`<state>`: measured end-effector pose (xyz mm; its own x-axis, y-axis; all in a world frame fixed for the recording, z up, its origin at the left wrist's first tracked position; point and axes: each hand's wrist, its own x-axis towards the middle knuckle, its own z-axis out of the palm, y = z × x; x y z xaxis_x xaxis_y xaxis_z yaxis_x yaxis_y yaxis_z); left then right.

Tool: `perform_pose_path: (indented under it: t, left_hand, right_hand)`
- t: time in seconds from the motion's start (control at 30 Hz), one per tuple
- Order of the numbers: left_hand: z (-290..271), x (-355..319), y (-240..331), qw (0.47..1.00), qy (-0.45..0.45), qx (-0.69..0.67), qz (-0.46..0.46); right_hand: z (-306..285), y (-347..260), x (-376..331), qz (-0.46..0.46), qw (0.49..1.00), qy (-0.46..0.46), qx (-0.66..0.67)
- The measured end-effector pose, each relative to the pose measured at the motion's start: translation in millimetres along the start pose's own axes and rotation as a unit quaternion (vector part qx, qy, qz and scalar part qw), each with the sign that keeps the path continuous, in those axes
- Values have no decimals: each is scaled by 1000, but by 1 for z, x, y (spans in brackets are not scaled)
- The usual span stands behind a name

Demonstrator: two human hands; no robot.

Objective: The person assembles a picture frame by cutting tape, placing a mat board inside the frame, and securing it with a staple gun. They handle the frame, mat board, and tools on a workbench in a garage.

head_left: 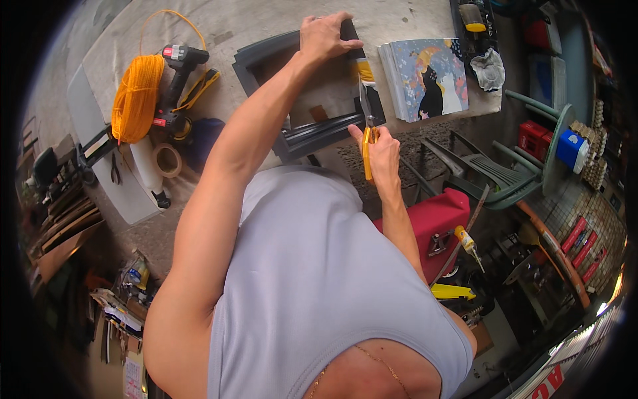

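A dark grey rectangular frame (262, 60) with an open middle lies on the cloth-covered table right in front of me. My left hand (325, 36) grips its far right corner, thumb and fingers over the edge. In my right hand (383, 156) are yellow-handled snips (367, 149), their narrow metal jaws pointing away from me. The jaws lie over the frame's right side, beside a yellow and white patch (365, 72). Whether they touch the frame I cannot tell.
Left on the table are an orange cord coil (137, 100), a cordless drill (178, 83) and a tape roll (167, 160). A stack of illustrated sheets (425, 80) lies right of the frame, with crumpled foil (488, 69) beyond. A green plastic chair (495, 169) and red case (432, 219) stand right.
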<state>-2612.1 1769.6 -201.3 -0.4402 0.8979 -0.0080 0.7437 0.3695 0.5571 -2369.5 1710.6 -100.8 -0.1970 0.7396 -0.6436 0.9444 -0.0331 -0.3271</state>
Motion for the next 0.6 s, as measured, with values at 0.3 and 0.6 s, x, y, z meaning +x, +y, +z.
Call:
perform_pose_path:
  t: [0.3,0.6]
  left_hand:
    - [3,-3,-3,1000,20,-16,12]
    - [-11,4,1,974,-6,-215,-76]
  right_hand:
    - [-5,-18,12,-33,999,12,-2]
    - [-16,-52,13,-65,997,30,-4]
